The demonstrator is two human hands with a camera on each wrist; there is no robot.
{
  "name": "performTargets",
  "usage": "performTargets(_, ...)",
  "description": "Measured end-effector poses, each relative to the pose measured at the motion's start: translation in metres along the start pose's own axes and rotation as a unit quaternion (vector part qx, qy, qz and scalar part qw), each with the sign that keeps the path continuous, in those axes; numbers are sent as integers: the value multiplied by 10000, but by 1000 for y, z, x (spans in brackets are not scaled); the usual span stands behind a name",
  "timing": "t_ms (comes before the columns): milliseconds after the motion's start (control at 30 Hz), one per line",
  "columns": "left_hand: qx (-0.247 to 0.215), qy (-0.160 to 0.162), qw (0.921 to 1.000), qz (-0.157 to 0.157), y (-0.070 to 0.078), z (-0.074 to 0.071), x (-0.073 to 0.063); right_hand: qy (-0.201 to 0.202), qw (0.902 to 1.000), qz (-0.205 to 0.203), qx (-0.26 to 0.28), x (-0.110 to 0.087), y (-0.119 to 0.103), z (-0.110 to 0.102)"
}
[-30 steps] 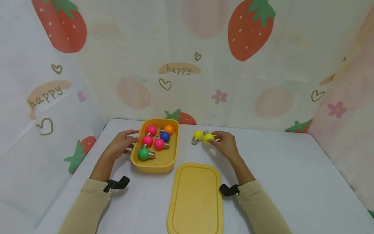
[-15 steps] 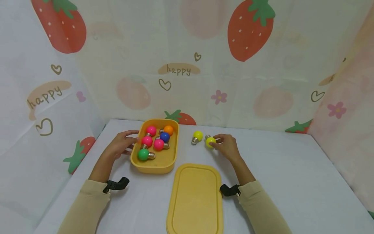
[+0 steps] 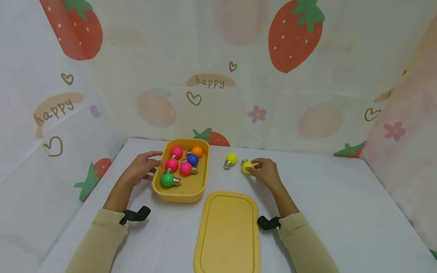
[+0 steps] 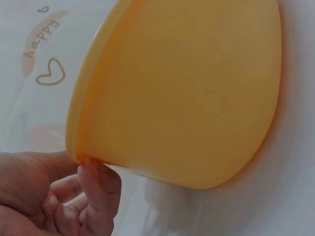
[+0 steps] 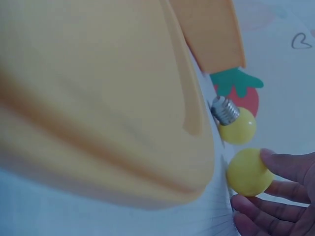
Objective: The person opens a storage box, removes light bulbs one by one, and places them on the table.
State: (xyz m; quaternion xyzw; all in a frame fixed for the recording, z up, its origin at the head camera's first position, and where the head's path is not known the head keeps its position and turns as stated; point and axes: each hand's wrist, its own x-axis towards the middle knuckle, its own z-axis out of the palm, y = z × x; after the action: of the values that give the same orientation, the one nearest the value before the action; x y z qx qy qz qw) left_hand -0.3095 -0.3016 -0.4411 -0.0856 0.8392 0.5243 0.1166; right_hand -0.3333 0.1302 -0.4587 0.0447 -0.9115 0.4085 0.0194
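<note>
I see the left hand [image 3: 141, 168] touching the box [image 3: 181, 198], presumably steadying it, pinching or not I can't tell, while the right hand [image 3: 267, 173] pinches a yellow bulb [image 5: 247, 173] beyond the lid [image 3: 228, 233].

back-wall lettering [image 3: 210, 81]: "happy" | left-wall lettering [image 3: 54, 110]: "happy" | both lowercase

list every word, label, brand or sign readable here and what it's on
"happy": peach patch on the back wall sheet
"happy": peach patch on the left wall sheet
"happy": sheet in the left wrist view, possibly one of these again
Unreadable: dark mark on the peach patch at far right, too small
None legible on bulbs, box or lid
</note>
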Motion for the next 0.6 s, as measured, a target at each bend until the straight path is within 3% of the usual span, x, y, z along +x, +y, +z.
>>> performTargets(600, 54, -4, 10000, 19, 1, -2, -4, -184, 9998, 8, 10, -3, -3, -1)
